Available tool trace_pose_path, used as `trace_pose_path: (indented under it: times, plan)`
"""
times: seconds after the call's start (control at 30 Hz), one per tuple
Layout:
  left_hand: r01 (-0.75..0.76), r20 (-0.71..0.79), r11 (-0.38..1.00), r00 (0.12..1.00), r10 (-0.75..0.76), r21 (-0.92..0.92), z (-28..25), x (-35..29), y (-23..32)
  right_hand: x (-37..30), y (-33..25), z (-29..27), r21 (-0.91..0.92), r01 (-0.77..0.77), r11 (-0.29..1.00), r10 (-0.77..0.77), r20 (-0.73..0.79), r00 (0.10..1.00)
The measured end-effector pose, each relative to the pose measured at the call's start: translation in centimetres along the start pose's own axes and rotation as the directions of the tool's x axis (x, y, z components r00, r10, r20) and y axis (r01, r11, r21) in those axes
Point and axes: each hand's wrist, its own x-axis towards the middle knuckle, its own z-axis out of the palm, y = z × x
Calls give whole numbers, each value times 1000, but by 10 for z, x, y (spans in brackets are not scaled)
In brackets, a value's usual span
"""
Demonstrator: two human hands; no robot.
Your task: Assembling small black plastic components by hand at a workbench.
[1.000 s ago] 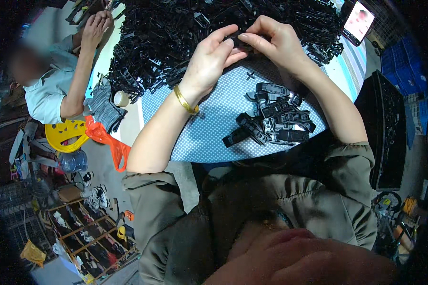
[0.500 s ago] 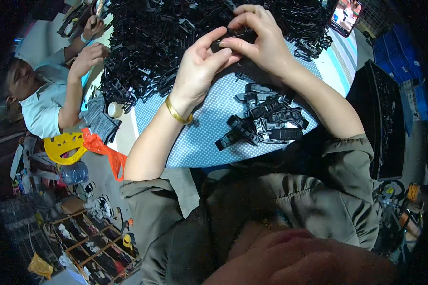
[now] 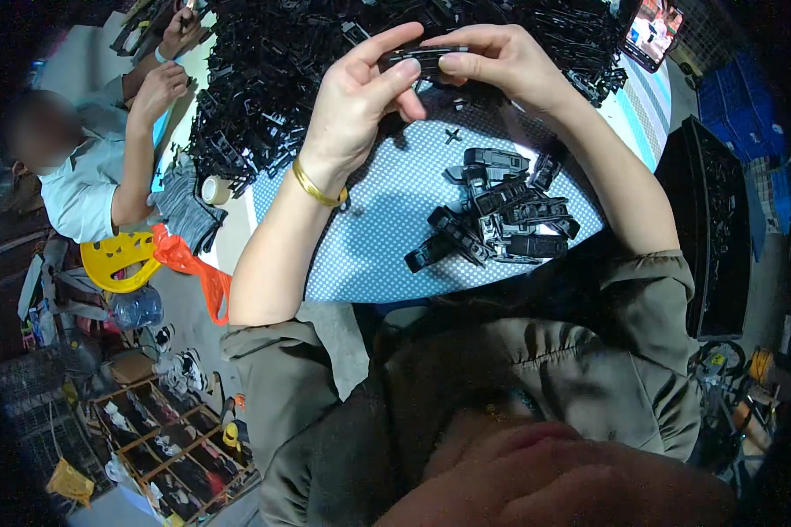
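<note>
Over the table's far side, a narrow black plastic part [image 3: 426, 58] spans the gap between my two hands. My left hand [image 3: 347, 105], with a gold bangle at its wrist, pinches one end between thumb and fingers. At the other end, the thumb and fingers of my right hand [image 3: 510, 66] are closed on the part. Beyond both hands spreads a big pile of black plastic pieces [image 3: 264, 79]. Closer to me, a small heap of black plastic parts [image 3: 505, 211] lies on the dotted blue cloth [image 3: 378, 237]. A tiny cross-shaped black piece [image 3: 453, 136] sits alone between heap and hands.
Across the table at left, a co-worker [image 3: 88, 167] has both hands near the pile's edge. A tape roll [image 3: 215, 190] and grey cloth [image 3: 187, 211] lie there. A phone [image 3: 653, 33] stands far right. Beside my right arm is a black bin [image 3: 721, 228]; blue crates [image 3: 743, 105] stand behind.
My right hand has lowered and its fingers have straightened along the black part, which now shows more clearly between my hands. The co-worker's hands have shifted slightly.
</note>
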Motion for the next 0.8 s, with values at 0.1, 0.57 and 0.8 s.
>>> trace_pose_path:
  times: [0.1,0.57,0.8]
  plan:
    - [-28,68,998,997,32,-56,-5,-1,0,0,-1,-8,-45,67,997,-66,23,998]
    - [-605,603,672,744,288,427,42,-23,-10,-8,3,-44,-680,232,696,-25,300,954]
    - [-338,483,872,864,139,354,30,-14,-12,-1,-23,-37,-828,222,515,-207,131,970]
